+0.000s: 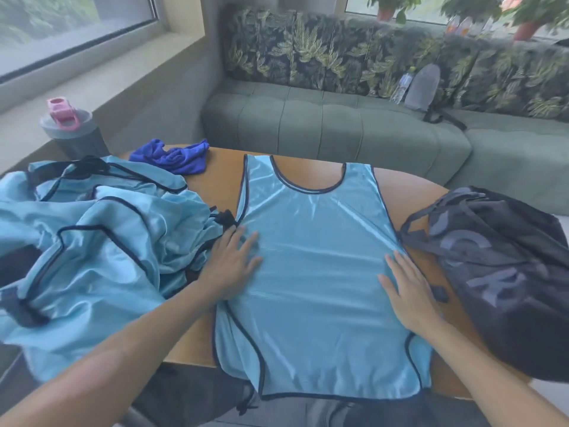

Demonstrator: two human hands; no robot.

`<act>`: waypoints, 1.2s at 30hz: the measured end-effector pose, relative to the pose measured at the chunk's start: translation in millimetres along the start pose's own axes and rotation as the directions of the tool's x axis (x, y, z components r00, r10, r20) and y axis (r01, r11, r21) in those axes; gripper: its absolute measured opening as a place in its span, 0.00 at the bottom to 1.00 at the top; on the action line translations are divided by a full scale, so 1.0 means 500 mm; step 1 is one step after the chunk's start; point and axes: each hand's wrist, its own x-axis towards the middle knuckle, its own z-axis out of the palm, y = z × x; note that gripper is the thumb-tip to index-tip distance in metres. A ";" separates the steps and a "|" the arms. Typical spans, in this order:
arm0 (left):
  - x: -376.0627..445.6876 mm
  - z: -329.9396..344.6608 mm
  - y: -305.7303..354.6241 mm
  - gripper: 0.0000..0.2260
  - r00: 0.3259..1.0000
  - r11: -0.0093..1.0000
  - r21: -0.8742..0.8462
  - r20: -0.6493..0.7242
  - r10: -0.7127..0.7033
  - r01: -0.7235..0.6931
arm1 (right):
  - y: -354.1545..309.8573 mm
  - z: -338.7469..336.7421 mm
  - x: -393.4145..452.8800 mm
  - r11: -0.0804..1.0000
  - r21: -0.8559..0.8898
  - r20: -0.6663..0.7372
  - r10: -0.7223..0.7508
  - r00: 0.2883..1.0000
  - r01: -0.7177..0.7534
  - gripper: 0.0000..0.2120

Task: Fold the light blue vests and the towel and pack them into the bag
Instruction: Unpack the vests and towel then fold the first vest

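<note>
Fingers (246, 241) of the left hand (232, 266) lie straight and spread, pressing flat on the left edge of a light blue, shiny mesh vest with dark piping (311, 272); the right hand (409, 291) lies flat and straight-fingered on its right edge, holding nothing. That vest lies spread out in the middle of the orange-brown wooden tabletop (215, 180), neck hole pointing away from the person, long axis running from near to far, hem hanging over the near edge. Left of it sits a large crumpled heap of more light blue vests (92, 241), partly cut off by the picture's edge; how many it holds is hard to tell. On the right lies a dark grey drawstring bag (498, 272) with large pale lettering, creased and not readable. A rumpled royal-blue towel (175, 157) lies at the far left of the tabletop, beside a grey bottle with a pink lid (69, 131).
</note>
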 end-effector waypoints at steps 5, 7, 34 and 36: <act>-0.047 -0.019 0.001 0.27 0.994 0.989 0.122 -0.055 0.095 -0.088 | -0.025 -0.025 -0.028 0.999 0.037 0.019 -0.002 1.000 0.002 0.38; -0.088 -0.017 0.029 0.28 0.988 0.986 0.084 -0.041 0.147 -0.143 | -0.051 -0.029 -0.062 0.996 0.083 0.027 -0.025 0.999 0.023 0.34; -0.331 -0.003 0.082 0.17 0.879 0.859 -0.195 0.048 -0.474 0.473 | -0.043 -0.044 -0.243 0.877 0.034 0.124 0.472 0.873 -0.479 0.12; -0.329 -0.008 0.086 0.15 0.909 0.876 -0.255 0.041 -0.414 0.410 | -0.046 -0.047 -0.244 0.861 0.271 0.117 0.414 0.903 -0.430 0.08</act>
